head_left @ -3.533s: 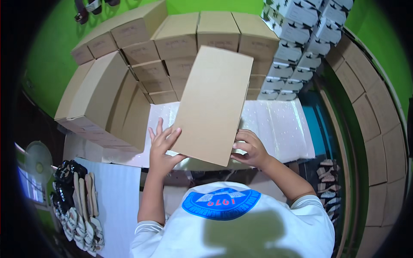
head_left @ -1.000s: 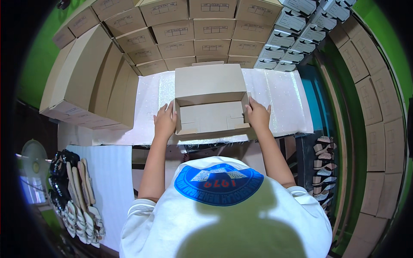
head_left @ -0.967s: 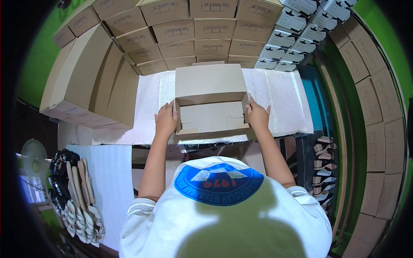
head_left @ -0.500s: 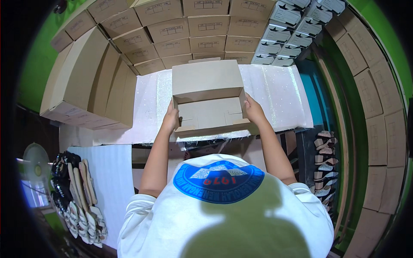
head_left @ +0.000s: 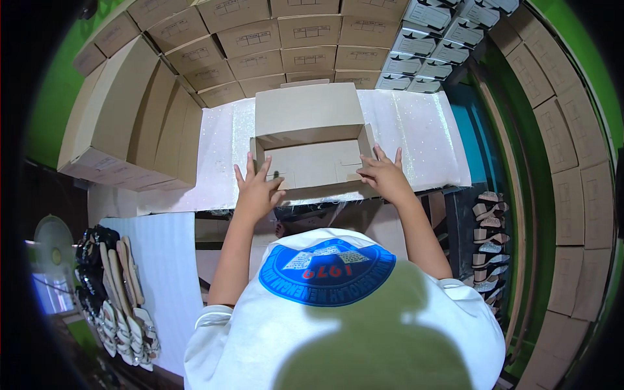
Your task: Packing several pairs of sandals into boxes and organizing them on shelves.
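While both hands are spread around its near corners, an empty brown cardboard box (head_left: pixel 312 164) sits at the near edge of the tabletop (head_left: pixel 426 140), its lid (head_left: pixel 307 109) folded back, away from the person. The left hand (head_left: pixel 258 190) has its fingers fanned over the near left corner; the right hand (head_left: pixel 385 175), fingers apart and slightly bent, is at the near right corner. Neither grips anything; whether the fingertips press the cardboard cannot be told. Because the box's front lies so near the edge, a pull toward the body could tip it off, and uneven pressure on the thin walls could bend a corner. Pushed away, the lid might catch the stacked brown boxes (head_left: pixel 309 31) just behind it. Sideways there is more room: white glittery cloth shows on both sides, wider on the right. On the left, that room ends at large brown boxes (head_left: pixel 107 123); white boxes with black stars (head_left: pixel 416 42) rise at the back right. Farther out, sandals (head_left: pixel 127 331) lie lower left, and shoes (head_left: pixel 487 240) line the right.
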Demonstrator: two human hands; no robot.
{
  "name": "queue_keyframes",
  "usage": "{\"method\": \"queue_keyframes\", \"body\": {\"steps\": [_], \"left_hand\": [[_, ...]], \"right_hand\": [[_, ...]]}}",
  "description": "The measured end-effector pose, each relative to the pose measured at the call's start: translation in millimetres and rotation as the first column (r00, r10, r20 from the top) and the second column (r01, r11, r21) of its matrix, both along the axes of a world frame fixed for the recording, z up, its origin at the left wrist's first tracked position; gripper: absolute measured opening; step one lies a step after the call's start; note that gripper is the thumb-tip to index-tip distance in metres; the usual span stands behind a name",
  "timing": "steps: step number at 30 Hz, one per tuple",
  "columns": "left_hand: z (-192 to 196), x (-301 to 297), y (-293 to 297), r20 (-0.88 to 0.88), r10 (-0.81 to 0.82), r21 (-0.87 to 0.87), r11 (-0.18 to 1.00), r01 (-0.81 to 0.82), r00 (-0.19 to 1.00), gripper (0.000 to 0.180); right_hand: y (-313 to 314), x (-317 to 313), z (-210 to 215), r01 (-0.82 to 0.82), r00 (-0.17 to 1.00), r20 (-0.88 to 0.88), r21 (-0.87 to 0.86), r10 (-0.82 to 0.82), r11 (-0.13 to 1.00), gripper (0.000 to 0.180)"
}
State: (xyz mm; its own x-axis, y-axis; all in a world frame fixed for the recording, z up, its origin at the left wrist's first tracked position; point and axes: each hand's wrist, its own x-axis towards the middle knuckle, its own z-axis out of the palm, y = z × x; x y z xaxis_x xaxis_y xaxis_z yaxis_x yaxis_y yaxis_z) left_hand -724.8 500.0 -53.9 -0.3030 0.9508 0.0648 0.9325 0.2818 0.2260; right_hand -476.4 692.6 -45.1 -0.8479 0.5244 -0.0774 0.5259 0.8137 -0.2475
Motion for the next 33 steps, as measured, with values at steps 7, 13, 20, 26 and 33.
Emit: {"method": "queue_keyframes", "body": {"steps": [7, 13, 20, 26, 33], "left_hand": [[-31, 5, -11, 0.06, -0.044, 0.162, 0.986, 0.034, 0.997, 0.021], [-35, 9, -12, 0.212, 0.015, 0.163, 0.985, -0.05, 0.977, 0.022], [-45, 11, -3, 0.196, 0.084, 0.186, 0.975, -0.121, 0.977, 0.019], [-52, 17, -2, 0.159, 0.146, 0.229, 0.957, -0.18, 0.977, 0.019], [-54, 14, -3, 0.153, 0.141, 0.243, 0.954, -0.176, 0.978, 0.019]], "right_hand": [[-16, 9, -28, -0.011, 0.954, -0.3, -0.068, -0.01, 0.998, 0.012], [-18, 8, -31, 0.098, 0.943, -0.303, -0.132, -0.135, 0.986, 0.018], [-17, 4, -55, 0.162, 0.883, -0.445, -0.01, -0.15, 0.987, 0.016], [-14, 0, -63, 0.168, 0.849, -0.511, 0.027, -0.131, 0.985, 0.016], [-13, 0, -68, 0.162, 0.842, -0.528, 0.047, -0.114, 0.986, 0.016]]}}
